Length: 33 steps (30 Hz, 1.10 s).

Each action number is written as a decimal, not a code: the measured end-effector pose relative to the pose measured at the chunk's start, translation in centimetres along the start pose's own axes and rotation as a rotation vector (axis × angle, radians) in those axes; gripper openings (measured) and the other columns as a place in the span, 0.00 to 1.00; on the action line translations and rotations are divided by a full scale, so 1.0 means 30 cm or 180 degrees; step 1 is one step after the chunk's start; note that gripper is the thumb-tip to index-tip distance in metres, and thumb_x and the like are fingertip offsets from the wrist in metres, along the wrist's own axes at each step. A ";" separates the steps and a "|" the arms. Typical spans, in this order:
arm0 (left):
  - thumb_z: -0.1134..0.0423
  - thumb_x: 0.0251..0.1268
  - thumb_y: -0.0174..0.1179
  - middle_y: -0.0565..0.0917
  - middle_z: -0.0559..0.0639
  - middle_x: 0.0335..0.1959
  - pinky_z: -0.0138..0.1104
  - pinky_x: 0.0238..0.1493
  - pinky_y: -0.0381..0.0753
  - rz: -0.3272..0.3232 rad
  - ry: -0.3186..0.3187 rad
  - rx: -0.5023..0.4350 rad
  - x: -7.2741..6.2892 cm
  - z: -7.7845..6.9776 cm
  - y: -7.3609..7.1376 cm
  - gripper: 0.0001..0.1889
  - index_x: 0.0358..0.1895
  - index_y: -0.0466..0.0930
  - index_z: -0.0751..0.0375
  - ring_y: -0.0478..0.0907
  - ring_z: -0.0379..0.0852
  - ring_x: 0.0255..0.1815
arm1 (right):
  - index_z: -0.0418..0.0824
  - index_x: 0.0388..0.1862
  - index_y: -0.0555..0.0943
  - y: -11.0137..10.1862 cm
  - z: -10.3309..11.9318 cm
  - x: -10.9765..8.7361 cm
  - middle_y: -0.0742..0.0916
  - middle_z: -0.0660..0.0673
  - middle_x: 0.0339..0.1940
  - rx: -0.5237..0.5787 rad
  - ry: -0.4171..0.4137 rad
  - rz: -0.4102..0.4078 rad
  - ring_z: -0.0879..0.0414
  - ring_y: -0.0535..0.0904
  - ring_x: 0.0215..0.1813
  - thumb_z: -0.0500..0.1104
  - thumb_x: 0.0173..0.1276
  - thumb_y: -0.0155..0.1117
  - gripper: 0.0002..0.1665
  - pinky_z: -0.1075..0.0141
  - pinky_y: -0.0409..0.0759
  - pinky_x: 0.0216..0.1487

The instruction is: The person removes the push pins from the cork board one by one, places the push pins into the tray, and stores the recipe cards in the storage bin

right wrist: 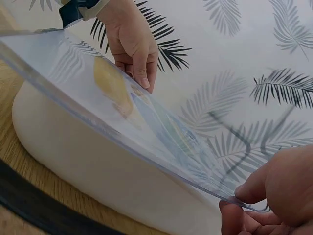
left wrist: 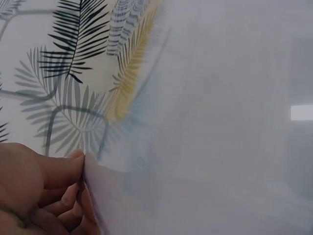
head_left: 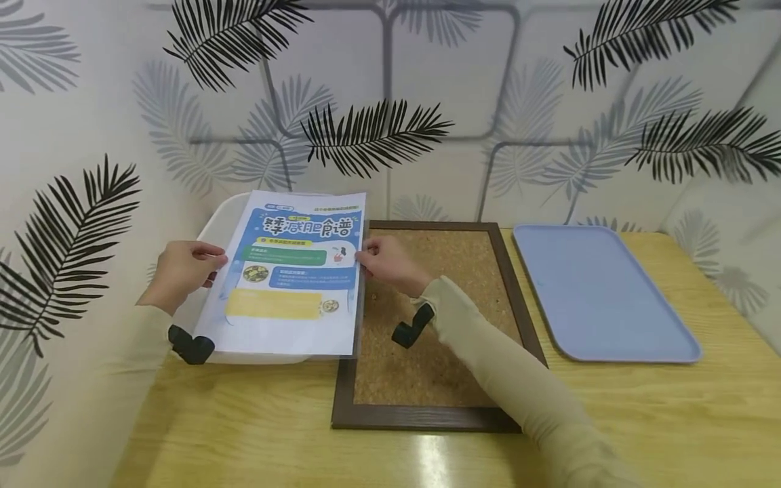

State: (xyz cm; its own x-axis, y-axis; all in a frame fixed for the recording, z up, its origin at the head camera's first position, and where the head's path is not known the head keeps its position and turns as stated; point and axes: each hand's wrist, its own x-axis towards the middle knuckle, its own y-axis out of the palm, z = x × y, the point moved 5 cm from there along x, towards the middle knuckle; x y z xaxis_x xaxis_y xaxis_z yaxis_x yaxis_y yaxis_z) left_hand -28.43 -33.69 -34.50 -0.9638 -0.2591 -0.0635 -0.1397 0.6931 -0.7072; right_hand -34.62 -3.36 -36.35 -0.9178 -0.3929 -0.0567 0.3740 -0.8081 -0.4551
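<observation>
Between both hands hangs a printed sheet in a clear plastic sleeve (head_left: 293,332), with blue, green and yellow blocks of print. The left hand (head_left: 186,271) pinches its left edge between thumb and fingers; the left wrist view shows that thumb (left wrist: 63,169) against the edge. On the opposite side, the right hand (head_left: 393,264) pinches the right edge, also plain in the right wrist view, where the thumb (right wrist: 254,188) lies on the clear rim. The sheet is tilted over a white basin (head_left: 262,359) and hides most of it.
A cork board (head_left: 427,373) with a dark brown frame lies on the wooden table (head_left: 256,420), partly under the right forearm. To its right is a light blue tray (head_left: 604,291). A leaf-patterned wall (head_left: 439,81) stands behind the table.
</observation>
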 end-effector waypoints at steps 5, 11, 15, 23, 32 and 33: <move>0.64 0.72 0.52 0.76 0.70 0.51 0.22 0.29 0.78 -0.0021 -0.0054 0.0049 0.020 0.060 -0.043 0.19 0.58 0.73 0.76 0.77 0.49 0.37 | 0.32 0.50 0.80 0.063 0.037 0.030 0.82 0.44 0.29 0.0068 0.0033 0.0098 0.58 0.67 0.24 0.39 0.73 0.52 0.14 0.70 0.61 0.22; 0.64 0.72 0.51 0.75 0.70 0.52 0.20 0.27 0.75 -0.0035 -0.0140 0.0110 0.031 0.085 -0.082 0.20 0.58 0.72 0.77 0.75 0.50 0.41 | 0.32 0.67 0.69 0.115 0.049 0.068 0.86 0.40 0.43 0.0071 0.0262 0.0021 0.58 0.76 0.32 0.41 0.72 0.55 0.27 0.72 0.69 0.28; 0.63 0.72 0.51 0.74 0.70 0.55 0.20 0.25 0.73 -0.0091 -0.0256 0.0120 0.041 0.097 -0.102 0.20 0.59 0.72 0.76 0.74 0.51 0.44 | 0.31 0.69 0.66 0.137 0.060 0.083 0.85 0.40 0.46 -0.0003 0.0318 -0.0016 0.57 0.79 0.35 0.43 0.71 0.57 0.31 0.71 0.73 0.33; 0.62 0.73 0.50 0.73 0.70 0.57 0.20 0.26 0.71 -0.0081 -0.0387 0.0116 0.055 0.112 -0.116 0.21 0.61 0.71 0.74 0.72 0.54 0.49 | 0.30 0.65 0.71 0.145 0.093 0.098 0.87 0.38 0.44 -0.0396 0.0202 -0.0208 0.57 0.83 0.32 0.44 0.69 0.60 0.30 0.73 0.76 0.31; 0.59 0.73 0.51 0.75 0.69 0.55 0.28 0.35 0.74 -0.0143 -0.0288 0.0208 0.106 0.165 -0.106 0.21 0.59 0.73 0.73 0.75 0.58 0.50 | 0.31 0.66 0.70 0.150 0.101 0.089 0.81 0.37 0.59 -0.0694 0.0202 -0.0192 0.52 0.80 0.46 0.45 0.69 0.59 0.30 0.65 0.81 0.50; 0.59 0.73 0.51 0.75 0.69 0.55 0.30 0.37 0.76 -0.0157 -0.0263 0.0210 0.112 0.169 -0.107 0.21 0.59 0.73 0.72 0.75 0.58 0.50 | 0.31 0.65 0.71 0.150 0.104 0.089 0.82 0.37 0.57 -0.0696 0.0150 -0.0160 0.52 0.80 0.44 0.45 0.69 0.59 0.29 0.66 0.81 0.46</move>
State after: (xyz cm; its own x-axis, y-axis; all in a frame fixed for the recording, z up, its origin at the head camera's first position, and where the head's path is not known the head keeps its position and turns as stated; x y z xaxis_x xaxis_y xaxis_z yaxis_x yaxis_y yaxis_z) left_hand -30.06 -40.19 -36.02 -0.9337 -0.3482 -0.0835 -0.1686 0.6331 -0.7554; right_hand -34.98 -9.43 -35.76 -0.9417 -0.3294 -0.0682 0.2946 -0.7098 -0.6399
